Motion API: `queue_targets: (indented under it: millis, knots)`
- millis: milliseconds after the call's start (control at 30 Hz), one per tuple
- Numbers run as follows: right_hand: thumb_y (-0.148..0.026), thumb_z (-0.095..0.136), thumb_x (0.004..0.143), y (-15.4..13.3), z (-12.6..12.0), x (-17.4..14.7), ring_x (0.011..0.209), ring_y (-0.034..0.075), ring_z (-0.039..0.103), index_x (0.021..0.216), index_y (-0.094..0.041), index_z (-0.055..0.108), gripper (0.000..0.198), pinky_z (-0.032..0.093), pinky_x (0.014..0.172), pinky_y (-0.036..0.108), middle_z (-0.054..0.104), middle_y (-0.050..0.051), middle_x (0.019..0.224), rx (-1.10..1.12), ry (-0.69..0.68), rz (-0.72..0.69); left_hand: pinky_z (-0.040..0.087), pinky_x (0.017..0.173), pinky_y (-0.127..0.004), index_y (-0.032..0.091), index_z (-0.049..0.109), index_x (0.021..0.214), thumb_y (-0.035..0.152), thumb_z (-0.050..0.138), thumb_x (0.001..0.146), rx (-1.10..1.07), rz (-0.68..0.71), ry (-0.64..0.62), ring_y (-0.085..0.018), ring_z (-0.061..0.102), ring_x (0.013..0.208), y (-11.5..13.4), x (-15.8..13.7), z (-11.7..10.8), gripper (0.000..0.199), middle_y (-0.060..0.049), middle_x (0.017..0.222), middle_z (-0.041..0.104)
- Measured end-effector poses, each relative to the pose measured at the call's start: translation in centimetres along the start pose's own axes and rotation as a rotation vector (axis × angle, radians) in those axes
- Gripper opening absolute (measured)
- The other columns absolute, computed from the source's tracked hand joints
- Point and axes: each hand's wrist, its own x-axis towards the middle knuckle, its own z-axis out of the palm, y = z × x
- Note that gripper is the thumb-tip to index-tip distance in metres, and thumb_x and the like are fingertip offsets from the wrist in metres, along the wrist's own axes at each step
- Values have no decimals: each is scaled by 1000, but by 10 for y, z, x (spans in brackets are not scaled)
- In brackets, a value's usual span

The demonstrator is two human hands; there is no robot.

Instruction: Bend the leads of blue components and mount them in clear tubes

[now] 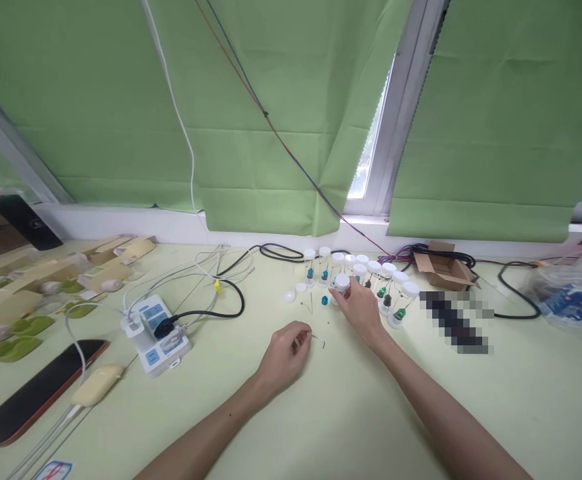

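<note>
My left hand (287,353) is closed in a pinch on a thin bent wire piece (319,339), whose hooked end sticks out to the right above the table. Farther forward, my right hand (361,310) grips a small clear jar with a white lid (341,281); its fingers hide part of the jar. Left of that jar lies a small blue piece (325,301), and beside it are more thin wire pieces (309,305). Two loose white caps (289,297) rest farther left. Several similar lidded jars (409,293) with blue, green or dark pieces inside stand around the right hand.
Left are a power strip (153,333) with plugs and cables, a dark tablet-like device (35,393) and a cream-coloured case (98,385). An open cardboard box (443,270) stands at the back right. Black cable (243,300) loops across the table; green blinds (281,167) hang behind.
</note>
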Motion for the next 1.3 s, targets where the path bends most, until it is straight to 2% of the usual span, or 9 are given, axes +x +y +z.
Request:
queue_targets:
  millis: [200, 467, 867, 1000, 1067, 1133, 1233, 1300]
  knots:
    - [-40, 57, 90, -6, -1, 3, 62, 21, 63, 102, -16, 48, 28, 30, 51, 25, 66, 3, 69, -52, -24, 32, 45, 58, -24, 19, 62, 90, 23, 46, 91, 15, 10, -3, -13, 56, 66, -3, -1, 2, 16, -3, 81, 65]
    - [-34, 53, 93, -9, -5, 5, 69, 23, 67, 131, -13, 32, 49, 38, 55, 25, 69, 6, 78, -109, -48, 29, 44, 57, -23, 19, 61, 89, 20, 47, 90, 19, -2, -27, -12, 56, 66, -4, 0, 2, 14, -2, 82, 64]
    - [-36, 45, 96, -12, -3, 3, 63, 22, 66, 140, -9, 25, 55, 42, 55, 26, 68, 8, 75, -61, 3, -17, 44, 58, -24, 19, 61, 88, 20, 47, 89, 21, -13, -42, -13, 56, 67, -3, -1, 0, 14, -3, 82, 64]
    - [-34, 36, 99, -15, 1, -8, 66, 21, 65, 137, -9, 31, 46, 43, 57, 26, 68, 7, 77, 32, 33, -122, 44, 58, -24, 19, 61, 88, 21, 47, 90, 19, -17, -50, -13, 56, 68, -3, -1, 0, 14, -3, 83, 64]
    - [-29, 33, 99, -17, 4, -14, 71, 20, 66, 131, -12, 39, 37, 43, 60, 26, 69, 9, 84, 21, -34, -204, 43, 58, -24, 19, 61, 88, 21, 47, 90, 22, -16, -50, -13, 55, 67, -2, -1, 0, 14, -3, 82, 64]
    - [-25, 35, 98, -19, 8, -19, 73, 21, 66, 127, -14, 44, 32, 42, 61, 26, 69, 10, 88, -42, -154, -228, 43, 58, -24, 19, 61, 87, 21, 46, 90, 27, -17, -50, -13, 55, 66, -2, 0, 0, 15, -3, 81, 64]
    - [-21, 40, 96, -20, 16, -21, 77, 23, 67, 130, -15, 41, 34, 41, 62, 27, 70, 11, 88, -139, -325, -177, 43, 58, -24, 19, 61, 87, 21, 46, 90, 33, -19, -50, -13, 55, 65, -2, 0, 0, 15, -3, 81, 64]
    - [-22, 40, 96, -20, 20, -20, 81, 24, 68, 133, -15, 37, 37, 41, 64, 28, 70, 12, 88, -169, -391, -139, 43, 58, -24, 19, 61, 87, 20, 47, 90, 36, -17, -50, -12, 54, 64, -2, 0, 0, 15, -2, 80, 64]
